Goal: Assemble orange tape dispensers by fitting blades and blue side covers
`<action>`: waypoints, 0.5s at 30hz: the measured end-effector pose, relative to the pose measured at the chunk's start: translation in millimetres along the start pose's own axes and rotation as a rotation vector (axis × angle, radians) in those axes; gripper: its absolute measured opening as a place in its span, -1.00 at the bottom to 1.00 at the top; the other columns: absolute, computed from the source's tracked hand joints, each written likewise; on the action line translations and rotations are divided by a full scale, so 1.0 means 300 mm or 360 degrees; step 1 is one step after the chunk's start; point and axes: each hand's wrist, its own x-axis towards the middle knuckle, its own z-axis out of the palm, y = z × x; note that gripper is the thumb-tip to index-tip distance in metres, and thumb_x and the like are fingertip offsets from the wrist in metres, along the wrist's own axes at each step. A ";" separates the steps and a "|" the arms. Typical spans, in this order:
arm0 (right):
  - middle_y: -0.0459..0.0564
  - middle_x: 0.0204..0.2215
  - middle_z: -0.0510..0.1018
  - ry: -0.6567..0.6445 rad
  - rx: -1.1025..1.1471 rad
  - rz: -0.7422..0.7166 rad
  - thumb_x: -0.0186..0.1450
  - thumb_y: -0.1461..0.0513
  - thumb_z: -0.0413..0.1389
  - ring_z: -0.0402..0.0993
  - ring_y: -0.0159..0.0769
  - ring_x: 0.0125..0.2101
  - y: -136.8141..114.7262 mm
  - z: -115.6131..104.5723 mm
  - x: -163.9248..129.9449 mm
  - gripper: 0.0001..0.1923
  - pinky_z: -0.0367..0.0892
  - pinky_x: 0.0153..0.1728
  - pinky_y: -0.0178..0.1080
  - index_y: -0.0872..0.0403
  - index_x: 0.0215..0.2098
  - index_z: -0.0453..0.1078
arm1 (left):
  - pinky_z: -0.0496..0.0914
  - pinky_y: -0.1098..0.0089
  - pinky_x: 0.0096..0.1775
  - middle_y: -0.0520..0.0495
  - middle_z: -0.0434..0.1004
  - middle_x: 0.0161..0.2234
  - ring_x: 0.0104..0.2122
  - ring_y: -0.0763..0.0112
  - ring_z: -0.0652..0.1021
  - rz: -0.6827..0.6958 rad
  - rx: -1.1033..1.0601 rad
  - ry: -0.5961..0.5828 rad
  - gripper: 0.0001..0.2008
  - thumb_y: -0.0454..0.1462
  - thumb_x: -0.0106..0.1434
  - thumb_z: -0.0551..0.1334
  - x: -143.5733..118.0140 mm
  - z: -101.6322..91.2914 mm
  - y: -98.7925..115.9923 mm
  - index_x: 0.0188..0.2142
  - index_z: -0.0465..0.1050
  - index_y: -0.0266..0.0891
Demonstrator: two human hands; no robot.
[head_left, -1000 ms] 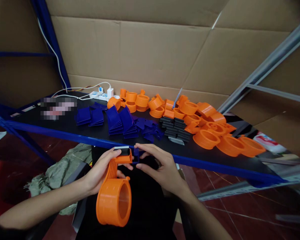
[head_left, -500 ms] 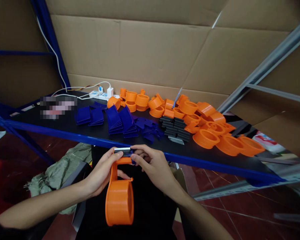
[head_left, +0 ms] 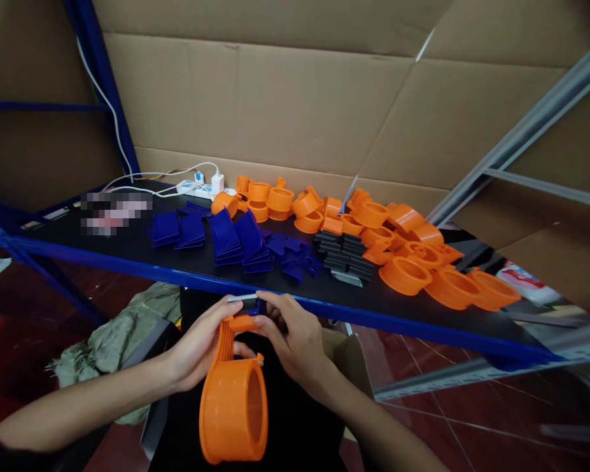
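Note:
An orange plastic tape dispenser (head_left: 233, 410) hangs ring-down in front of my lap. Across its top sits a white serrated blade (head_left: 242, 297) over a black strip, with a small dark-blue plastic piece (head_left: 261, 307) at the right end. My left hand (head_left: 201, 344) is closed around the dispenser's neck, its thumb against the blade end. My right hand (head_left: 292, 334) pinches the head at the blue piece, index finger on top and thumb below. Parts of the fingers are hidden behind the dispenser.
On the black shelf (head_left: 113, 246) lie stacked dark-blue plates (head_left: 226, 239), small blue pieces (head_left: 292, 252), black strips (head_left: 344, 252) and many orange dispenser bodies (head_left: 406, 274). A power strip (head_left: 196, 189) with white cables stands behind. A blue shelf edge (head_left: 398, 322) runs just beyond my hands.
The dispenser's head has tilted and its ring has swung lower and slightly toward me, showing more of its opening. My right fingers have shifted slightly around the blue piece.

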 end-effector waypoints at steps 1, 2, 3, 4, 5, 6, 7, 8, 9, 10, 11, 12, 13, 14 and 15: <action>-0.06 -0.41 0.52 -0.0003 0.0035 0.0010 0.40 0.07 0.13 0.41 -0.37 -0.47 -0.001 -0.005 0.001 -0.67 0.39 -0.38 -0.31 0.06 0.04 0.46 | 0.54 0.28 -0.40 0.00 0.60 -0.32 -0.49 0.23 0.67 0.0017 0.0029 -0.0019 -0.85 -0.20 0.32 0.25 -0.003 0.000 0.000 -0.18 0.31 -0.13; -0.07 -0.41 0.52 -0.0021 0.0079 0.0024 0.38 0.07 0.15 0.41 -0.38 -0.47 -0.003 -0.014 0.003 -0.66 0.38 -0.39 -0.31 0.06 0.04 0.46 | 0.54 0.27 -0.40 0.01 0.60 -0.31 -0.49 0.24 0.67 0.0045 0.0065 -0.0032 -0.85 -0.19 0.33 0.24 -0.006 0.002 0.001 -0.17 0.30 -0.12; -0.08 -0.41 0.52 -0.0056 0.0124 0.0035 0.37 0.08 0.18 0.41 -0.39 -0.47 -0.006 -0.025 0.007 -0.66 0.38 -0.40 -0.32 0.05 0.04 0.46 | 0.54 0.28 -0.40 0.01 0.59 -0.30 -0.49 0.25 0.67 0.0083 0.0107 -0.0042 -0.86 -0.18 0.34 0.23 -0.009 0.004 0.002 -0.16 0.31 -0.11; -0.09 -0.40 0.52 -0.0109 0.0170 0.0041 0.35 0.10 0.20 0.41 -0.39 -0.46 -0.009 -0.039 0.011 -0.65 0.38 -0.41 -0.33 0.04 0.06 0.46 | 0.54 0.30 -0.41 0.00 0.58 -0.28 -0.49 0.26 0.67 0.0126 0.0158 -0.0052 -0.86 -0.18 0.36 0.21 -0.013 0.008 0.003 -0.13 0.32 -0.11; -0.09 -0.38 0.53 -0.0170 0.0211 0.0041 0.34 0.13 0.21 0.41 -0.40 -0.45 -0.012 -0.053 0.016 -0.63 0.39 -0.40 -0.33 0.02 0.09 0.45 | 0.54 0.31 -0.42 -0.01 0.58 -0.26 -0.48 0.27 0.67 0.0174 0.0215 -0.0063 -0.85 -0.18 0.37 0.19 -0.017 0.012 0.004 -0.09 0.33 -0.11; -0.09 -0.35 0.54 -0.0229 0.0247 0.0036 0.34 0.15 0.22 0.42 -0.41 -0.45 -0.014 -0.067 0.021 -0.61 0.39 -0.40 -0.34 0.01 0.12 0.44 | 0.53 0.33 -0.43 -0.02 0.57 -0.24 -0.47 0.28 0.67 0.0223 0.0275 -0.0075 -0.83 -0.18 0.39 0.17 -0.021 0.017 0.005 -0.06 0.33 -0.11; -0.09 -0.33 0.55 -0.0274 0.0278 0.0026 0.33 0.17 0.23 0.43 -0.41 -0.44 -0.015 -0.079 0.024 -0.60 0.40 -0.39 -0.34 -0.01 0.13 0.44 | 0.54 0.34 -0.43 -0.03 0.55 -0.21 -0.47 0.30 0.66 0.0259 0.0331 -0.0094 -0.82 -0.19 0.38 0.17 -0.023 0.021 0.005 -0.04 0.34 -0.12; -0.08 -0.32 0.55 -0.0300 0.0302 0.0013 0.32 0.18 0.24 0.43 -0.42 -0.43 -0.015 -0.088 0.026 -0.59 0.41 -0.38 -0.33 -0.02 0.13 0.44 | 0.54 0.35 -0.43 -0.03 0.54 -0.19 -0.47 0.33 0.65 0.0300 0.0384 -0.0117 -0.81 -0.21 0.37 0.19 -0.025 0.025 0.005 -0.03 0.35 -0.12; -0.08 -0.32 0.56 -0.0305 0.0320 0.0000 0.31 0.18 0.25 0.44 -0.41 -0.43 -0.013 -0.094 0.026 -0.58 0.41 -0.38 -0.33 -0.02 0.13 0.45 | 0.55 0.35 -0.41 0.00 0.52 -0.21 -0.46 0.36 0.65 0.0350 0.0438 -0.0139 -0.80 -0.25 0.34 0.24 -0.025 0.027 0.004 -0.05 0.36 -0.13; -0.08 -0.33 0.56 -0.0295 0.0329 -0.0013 0.30 0.18 0.27 0.45 -0.41 -0.43 -0.011 -0.097 0.025 -0.58 0.41 -0.38 -0.33 -0.02 0.12 0.46 | 0.56 0.35 -0.39 0.02 0.51 -0.22 -0.46 0.39 0.64 0.0397 0.0480 -0.0149 -0.79 -0.28 0.31 0.27 -0.024 0.029 0.003 -0.07 0.37 -0.15; -0.08 -0.34 0.56 -0.0278 0.0329 -0.0029 0.28 0.18 0.28 0.46 -0.40 -0.42 -0.008 -0.096 0.022 -0.58 0.41 -0.38 -0.32 -0.01 0.11 0.47 | 0.56 0.36 -0.38 0.04 0.49 -0.24 -0.47 0.42 0.63 0.0430 0.0517 -0.0149 -0.79 -0.30 0.29 0.29 -0.022 0.028 0.001 -0.09 0.37 -0.16; -0.07 -0.35 0.56 -0.0266 0.0324 -0.0045 0.28 0.18 0.29 0.47 -0.39 -0.42 -0.005 -0.093 0.020 -0.57 0.41 -0.38 -0.32 -0.01 0.11 0.47 | 0.56 0.38 -0.38 0.05 0.48 -0.25 -0.48 0.44 0.62 0.0449 0.0546 -0.0137 -0.80 -0.31 0.28 0.30 -0.019 0.027 -0.002 -0.12 0.38 -0.17; -0.07 -0.35 0.56 -0.0258 0.0316 -0.0061 0.27 0.18 0.29 0.47 -0.39 -0.42 -0.002 -0.089 0.018 -0.56 0.42 -0.38 -0.31 -0.01 0.11 0.47 | 0.56 0.39 -0.39 0.06 0.48 -0.25 -0.49 0.45 0.61 0.0457 0.0569 -0.0118 -0.82 -0.31 0.28 0.30 -0.016 0.024 -0.005 -0.13 0.38 -0.17; -0.07 -0.35 0.56 -0.0256 0.0307 -0.0077 0.27 0.18 0.29 0.46 -0.39 -0.42 0.001 -0.086 0.016 -0.56 0.42 -0.39 -0.31 0.00 0.12 0.46 | 0.55 0.40 -0.40 0.06 0.47 -0.26 -0.49 0.45 0.61 0.0465 0.0590 -0.0097 -0.84 -0.30 0.29 0.29 -0.013 0.020 -0.008 -0.14 0.38 -0.17; -0.07 -0.35 0.57 -0.0259 0.0300 -0.0095 0.27 0.18 0.29 0.46 -0.39 -0.42 0.003 -0.083 0.016 -0.55 0.42 -0.39 -0.31 0.00 0.12 0.46 | 0.55 0.41 -0.41 0.06 0.47 -0.26 -0.50 0.45 0.61 0.0476 0.0612 -0.0081 -0.85 -0.29 0.30 0.27 -0.010 0.016 -0.012 -0.14 0.37 -0.17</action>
